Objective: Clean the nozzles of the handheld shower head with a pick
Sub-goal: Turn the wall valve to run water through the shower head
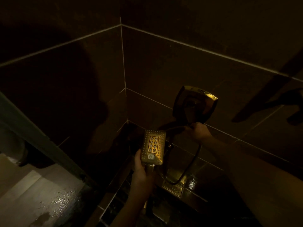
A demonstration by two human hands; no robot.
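dark tiled corner [124,66]; left hand [142,167] grips shower head [154,147].

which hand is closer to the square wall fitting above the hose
Right. The right hand is curled just under the wall fitting, at the top of the hose. The left hand is lower and further left, gripping the shower head by its handle.

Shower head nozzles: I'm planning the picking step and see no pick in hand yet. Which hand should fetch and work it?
Right hand, probably: it only grips the hose, while the left hand holds the shower head nozzle-side up.
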